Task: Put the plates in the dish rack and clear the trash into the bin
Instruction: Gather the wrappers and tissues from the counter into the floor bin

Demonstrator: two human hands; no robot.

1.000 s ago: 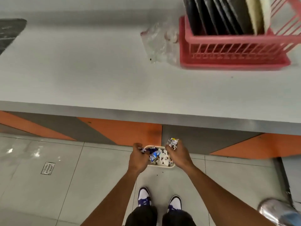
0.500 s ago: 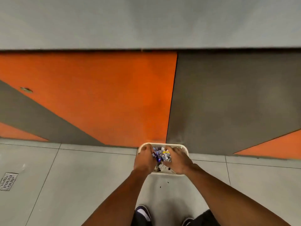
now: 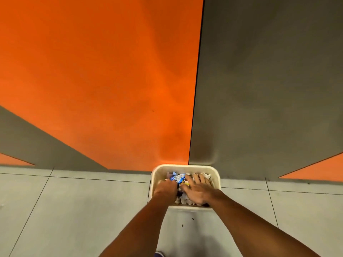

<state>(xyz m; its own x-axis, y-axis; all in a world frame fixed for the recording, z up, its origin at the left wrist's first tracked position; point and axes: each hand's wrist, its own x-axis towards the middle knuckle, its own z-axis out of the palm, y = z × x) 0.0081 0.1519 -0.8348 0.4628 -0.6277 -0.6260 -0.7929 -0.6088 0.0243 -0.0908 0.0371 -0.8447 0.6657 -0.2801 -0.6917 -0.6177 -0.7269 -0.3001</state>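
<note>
Both hands are down in the cream bin [image 3: 185,166], which stands on the tiled floor [image 3: 74,210] right against the orange and grey cabinet front [image 3: 102,80]. The right hand [image 3: 197,192] lies flat with fingers spread on the trash [image 3: 179,178], a heap of crumpled wrappers filling the bin. The left hand [image 3: 166,188] points into the same heap (its fingers are hidden, so I cannot tell its grip). A few dark crumbs [image 3: 192,218] dot the floor just beside the bin.
</note>
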